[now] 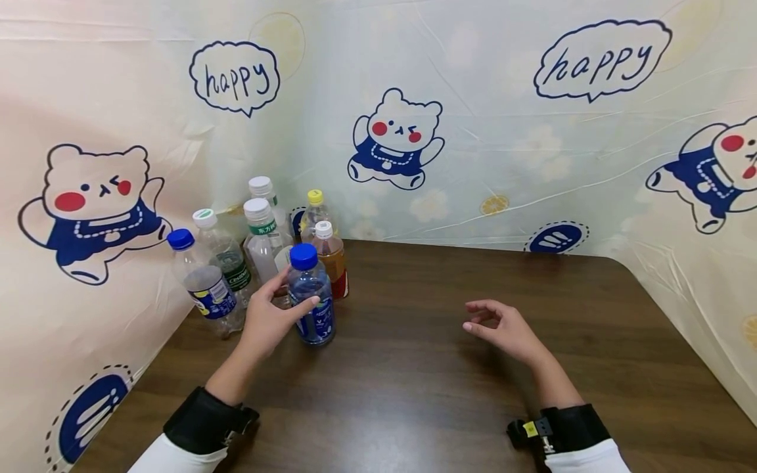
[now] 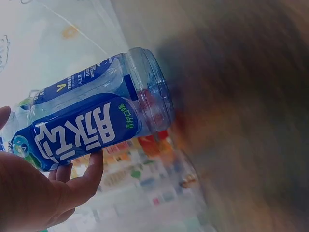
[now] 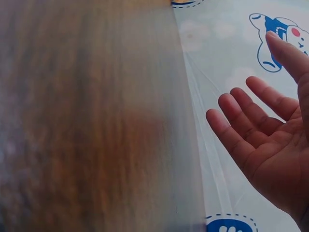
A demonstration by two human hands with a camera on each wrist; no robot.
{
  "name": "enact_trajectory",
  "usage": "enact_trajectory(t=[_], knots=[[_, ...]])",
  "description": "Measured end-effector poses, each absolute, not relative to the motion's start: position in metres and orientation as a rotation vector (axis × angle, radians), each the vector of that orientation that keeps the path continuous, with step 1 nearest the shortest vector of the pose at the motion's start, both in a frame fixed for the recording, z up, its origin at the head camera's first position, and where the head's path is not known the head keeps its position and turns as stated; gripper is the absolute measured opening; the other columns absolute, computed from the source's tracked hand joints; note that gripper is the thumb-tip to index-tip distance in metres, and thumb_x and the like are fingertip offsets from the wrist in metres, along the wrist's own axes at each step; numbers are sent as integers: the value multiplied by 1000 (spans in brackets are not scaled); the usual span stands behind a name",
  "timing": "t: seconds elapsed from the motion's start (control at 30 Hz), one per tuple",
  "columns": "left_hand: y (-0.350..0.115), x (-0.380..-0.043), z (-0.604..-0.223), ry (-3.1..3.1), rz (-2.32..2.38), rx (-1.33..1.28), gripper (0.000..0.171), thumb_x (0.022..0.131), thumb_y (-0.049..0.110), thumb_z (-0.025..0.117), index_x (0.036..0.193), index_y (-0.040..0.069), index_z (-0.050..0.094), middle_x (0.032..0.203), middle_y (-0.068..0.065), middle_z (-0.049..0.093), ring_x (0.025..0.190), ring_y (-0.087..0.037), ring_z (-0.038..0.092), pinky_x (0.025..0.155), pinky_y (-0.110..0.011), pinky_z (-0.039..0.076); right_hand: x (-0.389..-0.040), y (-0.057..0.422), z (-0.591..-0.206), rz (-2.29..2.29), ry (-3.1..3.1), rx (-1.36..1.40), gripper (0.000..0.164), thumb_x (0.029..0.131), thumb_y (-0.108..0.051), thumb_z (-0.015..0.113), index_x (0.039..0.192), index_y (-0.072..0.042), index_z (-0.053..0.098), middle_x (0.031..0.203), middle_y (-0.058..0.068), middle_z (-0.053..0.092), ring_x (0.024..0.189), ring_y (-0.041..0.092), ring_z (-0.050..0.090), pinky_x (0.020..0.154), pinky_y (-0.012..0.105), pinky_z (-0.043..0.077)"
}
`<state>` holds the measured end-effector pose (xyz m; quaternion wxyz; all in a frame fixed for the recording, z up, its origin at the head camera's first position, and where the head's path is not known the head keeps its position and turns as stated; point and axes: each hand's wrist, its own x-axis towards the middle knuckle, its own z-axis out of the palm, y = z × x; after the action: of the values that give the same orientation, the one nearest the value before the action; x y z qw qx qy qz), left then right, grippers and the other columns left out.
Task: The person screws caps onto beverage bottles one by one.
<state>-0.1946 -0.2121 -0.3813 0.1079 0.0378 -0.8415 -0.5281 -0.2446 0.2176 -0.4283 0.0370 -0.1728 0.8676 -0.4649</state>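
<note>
My left hand holds a clear bluish plastic drink bottle with a blue cap and a blue label, thumb on the near side and fingers behind. The left wrist view has the same bottle large, its base toward the blurred tabletop and the fingers bent against its side. Over the right half of the table hovers my right hand, fingers loosely bent, nothing in it. Its palm faces the right wrist camera with the fingers apart.
Behind and left of the held bottle stand several more: a blue-capped one, a dark-labelled one, white-capped ones, a yellow-capped one and one with amber liquid. A printed curtain borders the brown table.
</note>
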Motion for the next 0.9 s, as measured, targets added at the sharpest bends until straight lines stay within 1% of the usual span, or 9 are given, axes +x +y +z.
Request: enact_trajectory(t=[0.2,0.4,0.73,0.9], knots=[[-224,-191,-382,-2461,-1522,196,89,80,44,79,152,17,34,143,-16,47,122,-33,46,98,-51,45,-245,219,-430,-1417,2665,-537,49,90,-29,72,127,0,59,123,19,62,103,26,62,81,33,52],[-228,-190,-382,-2441,-1502,235,89,82,43,78,153,17,32,145,-18,43,127,-36,43,100,-53,42,-244,219,-430,-1409,2666,-532,50,90,-30,72,127,0,59,123,19,62,103,26,62,80,34,52],[-230,-193,-384,-2432,-1384,274,87,83,44,76,153,15,33,147,-17,43,134,-37,40,105,-57,36,-242,218,-431,-1405,2658,-530,51,90,-31,72,127,1,58,123,20,61,103,27,61,81,36,52],[-229,-196,-386,-2417,-1326,279,85,83,42,76,152,16,35,143,-19,43,130,-37,43,103,-57,38,-242,218,-432,-1413,2648,-538,50,90,-30,72,127,1,58,122,20,61,102,27,61,81,36,52]])
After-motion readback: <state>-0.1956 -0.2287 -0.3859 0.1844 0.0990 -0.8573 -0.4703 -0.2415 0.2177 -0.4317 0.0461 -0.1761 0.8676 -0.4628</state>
